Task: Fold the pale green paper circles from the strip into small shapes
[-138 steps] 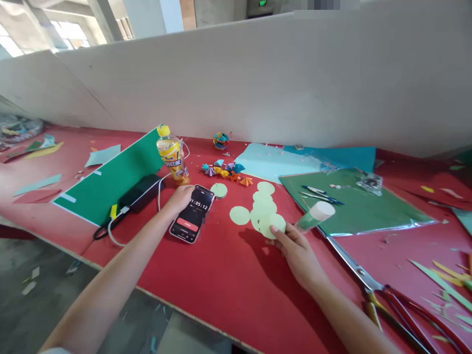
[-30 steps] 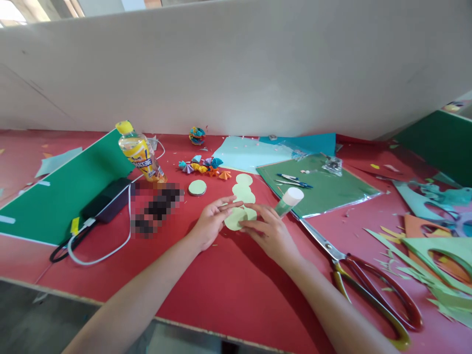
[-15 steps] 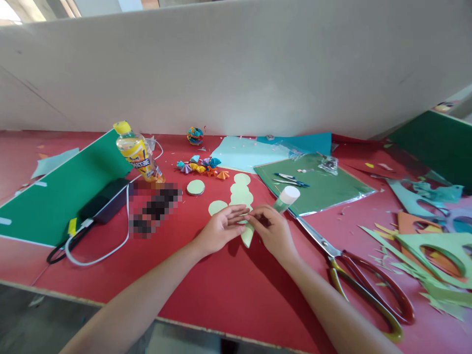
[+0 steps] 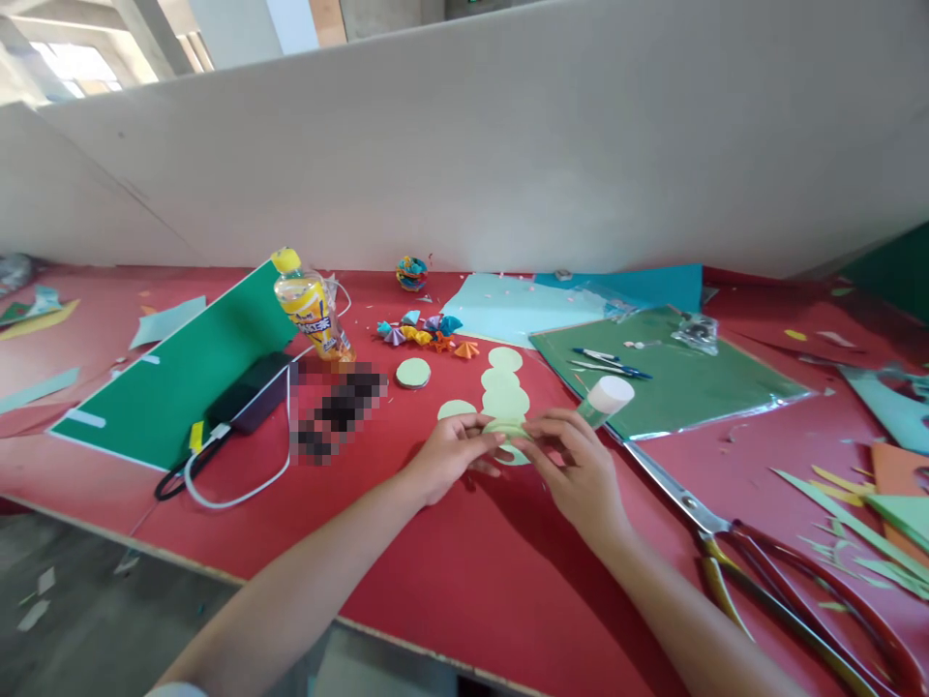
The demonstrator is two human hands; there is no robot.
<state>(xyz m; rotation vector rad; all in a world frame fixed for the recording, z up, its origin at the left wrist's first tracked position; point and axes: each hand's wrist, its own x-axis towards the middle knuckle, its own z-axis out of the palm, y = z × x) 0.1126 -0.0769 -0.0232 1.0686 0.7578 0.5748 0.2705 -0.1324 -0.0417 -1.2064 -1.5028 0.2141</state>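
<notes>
Since half a second ago the pale green disc (image 4: 508, 427) has gone from hanging edge-down between the hands to lying nearly flat, raised just off the surface (image 4: 450, 571), and the view has swung a little left. The left hand (image 4: 451, 455) pinches the disc's left edge with thumb and fingertips; the right hand (image 4: 577, 465) pinches its right edge, fingers curled close. It looks folded or doubled, though the hands hide too much to be sure.

Just behind the disc a short row of overlapping discs (image 4: 503, 385) runs away from the person, with one single disc (image 4: 455, 409) to its left and a small stack (image 4: 413, 373) further left. A glue stick (image 4: 607, 399) lies tilted just beside the right hand, its white cap up. Scissors (image 4: 784, 590) lie open to the right, blades pointing toward the glue stick.

A yellow bottle (image 4: 311, 308) stands at the left, near a green sheet (image 4: 181, 368) and a black charger (image 4: 251, 400) with its white cable. Small folded paper fans (image 4: 425, 334) sit behind the discs. Pens (image 4: 610, 363) rest on a dark green sheet (image 4: 697, 387) to the right.
</notes>
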